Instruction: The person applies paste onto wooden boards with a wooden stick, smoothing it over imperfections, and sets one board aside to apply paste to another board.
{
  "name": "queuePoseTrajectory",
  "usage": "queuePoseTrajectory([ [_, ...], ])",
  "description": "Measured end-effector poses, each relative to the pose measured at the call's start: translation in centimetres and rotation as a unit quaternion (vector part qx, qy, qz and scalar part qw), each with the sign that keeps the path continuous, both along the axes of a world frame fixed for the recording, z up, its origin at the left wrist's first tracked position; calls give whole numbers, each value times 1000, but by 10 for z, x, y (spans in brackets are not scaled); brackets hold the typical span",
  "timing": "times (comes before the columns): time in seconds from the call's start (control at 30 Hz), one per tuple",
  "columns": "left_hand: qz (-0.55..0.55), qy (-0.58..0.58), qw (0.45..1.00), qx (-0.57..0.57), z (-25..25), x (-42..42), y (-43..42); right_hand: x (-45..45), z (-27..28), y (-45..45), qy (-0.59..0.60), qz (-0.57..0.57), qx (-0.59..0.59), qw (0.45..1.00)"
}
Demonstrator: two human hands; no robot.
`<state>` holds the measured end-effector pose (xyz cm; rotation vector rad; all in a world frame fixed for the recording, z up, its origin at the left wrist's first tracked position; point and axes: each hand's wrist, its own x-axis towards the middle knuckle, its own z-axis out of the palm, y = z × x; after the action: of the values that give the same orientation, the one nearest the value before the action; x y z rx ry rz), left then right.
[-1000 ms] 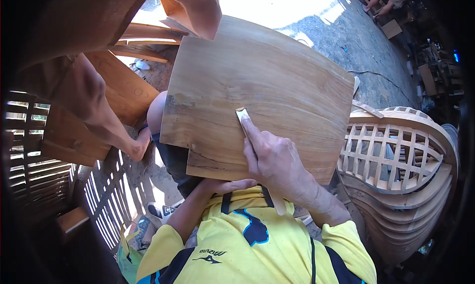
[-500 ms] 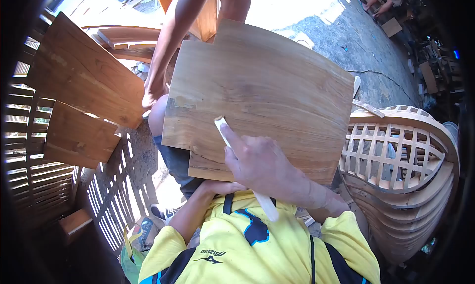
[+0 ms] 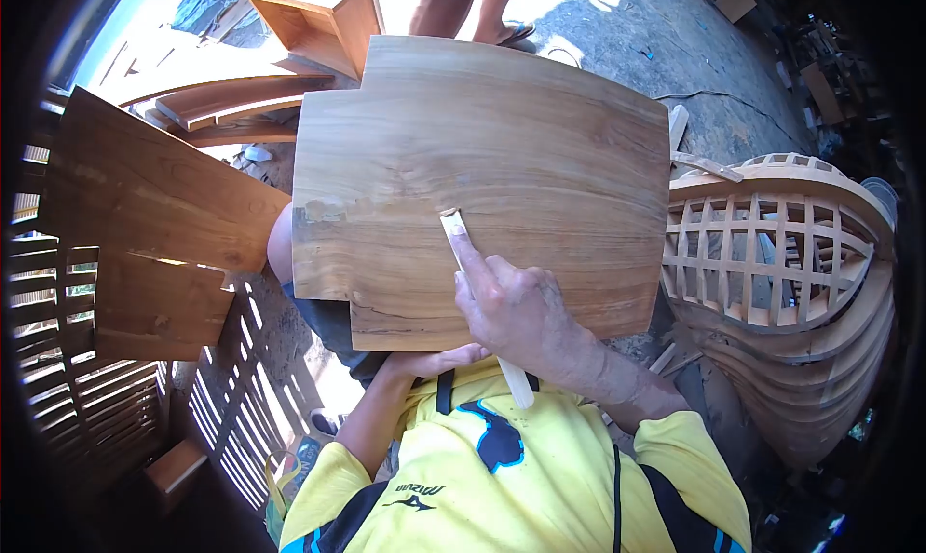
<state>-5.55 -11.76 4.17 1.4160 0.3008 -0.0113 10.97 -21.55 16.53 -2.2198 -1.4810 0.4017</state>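
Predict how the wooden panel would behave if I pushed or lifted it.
The wooden panel is probably stiff: it looks flat, without visible sag. It may feel fairly heavy, being broad, apparently solid wood. Pressed at its far edge, it might tip, reaching beyond the knee.

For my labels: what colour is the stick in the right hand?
The stick is pale cream, shown in the head view.

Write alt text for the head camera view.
A person's right hand holds a pale flat stick, its tip against a wide wooden panel over their lap; the left hand is at the panel's near edge. A curved, latticed wooden frame sits at right, brown boards at left.
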Motion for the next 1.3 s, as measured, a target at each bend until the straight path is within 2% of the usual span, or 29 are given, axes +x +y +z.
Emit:
queuePoseTrajectory([
  [0.07,10,-27,999,21,-5,2,1,3,5,-1,5,8,10,1000],
  [0.13,43,-58,997,-18,-8,3,-2,3,10,-3,39,-4,38,999],
  [0.17,41,-58,997,-19,-8,3,-1,3,6,-2,39,-6,37,999],
  [0.23,-18,22,999,-42,-7,0,0,1,-4,3,-7,-25,-10,1000],
  [0.33,47,-49,998,-19,-2,2,-5,10,6,-9,52,-4,7,999],
  [0.43,14,-18,999,-25,-9,3,-3,11,-8,-8,-2,-33,29,999],
  [0.53,12,9,999,-50,-12,-2,-2,8,-3,-15,5,-23,7,1000],
  [0.63,33,-19,999,-35,-9,3,-4,12,1,-16,13,-36,52,998],
  [0.77,-3,1,999,-41,-11,-1,-2,6,-8,-16,-33,-46,-35,998],
  [0.83,42,-27,997,-52,-4,2,-5,10,-5,-27,16,-29,29,999],
  [0.97,32,-27,998,-52,-14,-1,-7,13,-11,-27,23,-57,36,997],
  [1.07,34,-14,999,-17,-7,0,-3,14,-7,-32,21,-48,12,999],
  [1.17,44,-39,997,-42,-6,4,-5,17,-5,-36,50,-38,34,997],
  [1.27,34,27,996,-73,-12,-1,-5,21,-15,-34,4,-33,45,998],
  [1.3,46,9,997,-63,-8,1,-7,29,-8,-41,54,23,57,997],
])
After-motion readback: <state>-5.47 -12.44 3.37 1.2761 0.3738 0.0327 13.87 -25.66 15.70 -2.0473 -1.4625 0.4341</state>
